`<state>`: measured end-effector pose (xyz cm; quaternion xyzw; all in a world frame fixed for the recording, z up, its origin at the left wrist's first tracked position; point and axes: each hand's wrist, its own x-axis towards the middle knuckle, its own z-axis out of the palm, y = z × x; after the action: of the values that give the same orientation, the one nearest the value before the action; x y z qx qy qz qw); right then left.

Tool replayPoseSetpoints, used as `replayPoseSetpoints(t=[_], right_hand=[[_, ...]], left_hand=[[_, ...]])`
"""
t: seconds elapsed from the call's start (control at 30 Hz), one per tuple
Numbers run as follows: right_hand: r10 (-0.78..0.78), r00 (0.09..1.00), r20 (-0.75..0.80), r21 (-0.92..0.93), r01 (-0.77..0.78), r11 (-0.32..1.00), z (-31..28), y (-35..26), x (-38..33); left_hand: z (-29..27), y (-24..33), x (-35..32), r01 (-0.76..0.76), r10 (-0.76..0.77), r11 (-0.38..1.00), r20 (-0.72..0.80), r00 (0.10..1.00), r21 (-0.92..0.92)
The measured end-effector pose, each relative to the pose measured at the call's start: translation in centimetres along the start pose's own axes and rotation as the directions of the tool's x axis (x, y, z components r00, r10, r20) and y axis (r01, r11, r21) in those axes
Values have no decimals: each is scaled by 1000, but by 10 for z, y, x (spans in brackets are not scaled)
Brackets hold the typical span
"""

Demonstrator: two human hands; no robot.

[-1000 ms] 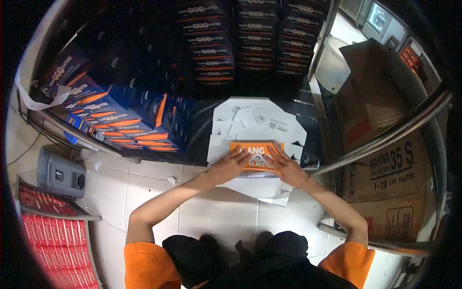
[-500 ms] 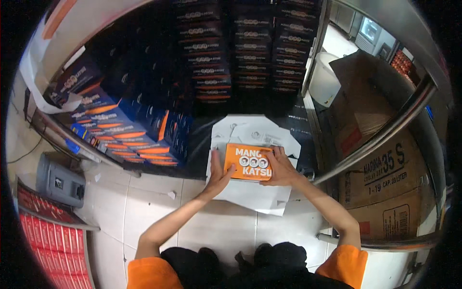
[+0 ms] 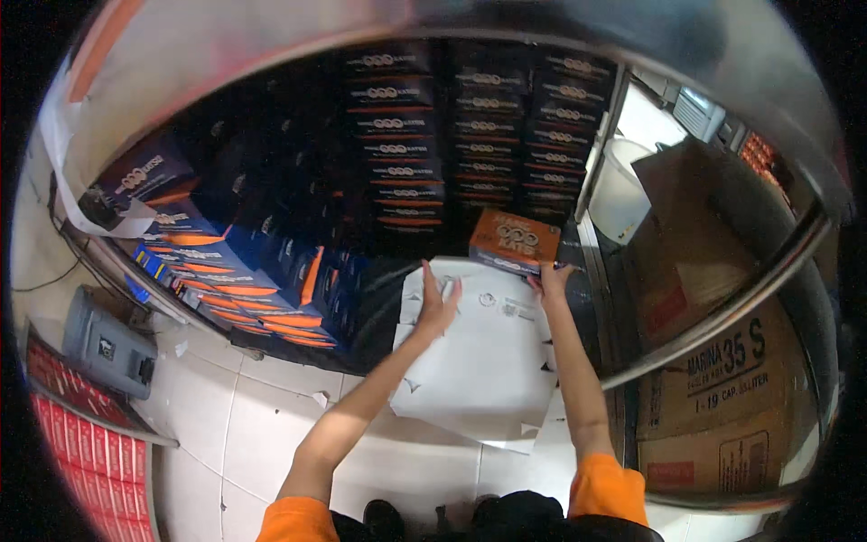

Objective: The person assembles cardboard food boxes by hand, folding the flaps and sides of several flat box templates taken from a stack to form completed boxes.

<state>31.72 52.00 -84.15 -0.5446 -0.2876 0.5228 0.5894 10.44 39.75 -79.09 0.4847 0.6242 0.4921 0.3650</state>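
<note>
A small box (image 3: 515,237) with an orange top and dark sides sits on the black shelf, just beyond the far right corner of a pile of flat white cardboard blanks (image 3: 479,361). My right hand (image 3: 554,282) is at the box's near right corner and the edge of the blanks, fingers apart; whether it still touches the box I cannot make out. Over the upper left part of the blanks lies my left hand (image 3: 437,305), its fingers stretched out and the thumb spread. The blanks have cut flaps along their edges and small printing near the far end.
Stacked dark boxes (image 3: 395,149) line the back of the shelf, and dark boxes with orange edges (image 3: 262,280) fill its left. A metal rail (image 3: 722,307) and brown cartons (image 3: 722,397) stand at the right. Red packs (image 3: 99,452) and a grey case (image 3: 108,343) are at lower left.
The orange-topped box went from between both hands on the blanks to the shelf farther away and right. My left hand has come off it and moved onto the blanks.
</note>
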Motion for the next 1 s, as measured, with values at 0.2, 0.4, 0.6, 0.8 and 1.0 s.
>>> replayPoseSetpoints(t=[0.2, 0.4, 0.6, 0.8, 1.0], right_hand=[[-180, 979, -99, -361, 133, 923, 68, 47, 111], [-761, 569, 312, -674, 697, 245, 58, 40, 143], [-307, 927, 217, -147, 342, 928, 7, -14, -48], [-229, 972, -49, -129, 221, 967, -168, -34, -161], [-99, 995, 18, -239, 100, 966, -209, -29, -233]], left_hand=[[-14, -28, -93, -167, 92, 963, 326, 941, 209], [-19, -1, -118, -272, 155, 924, 387, 909, 268], [55, -11, -159, -291, 11, 810, 482, 876, 509], [173, -16, -168, -269, -68, 667, 416, 907, 695], [127, -13, -131, -381, 9, 809, 638, 770, 448]])
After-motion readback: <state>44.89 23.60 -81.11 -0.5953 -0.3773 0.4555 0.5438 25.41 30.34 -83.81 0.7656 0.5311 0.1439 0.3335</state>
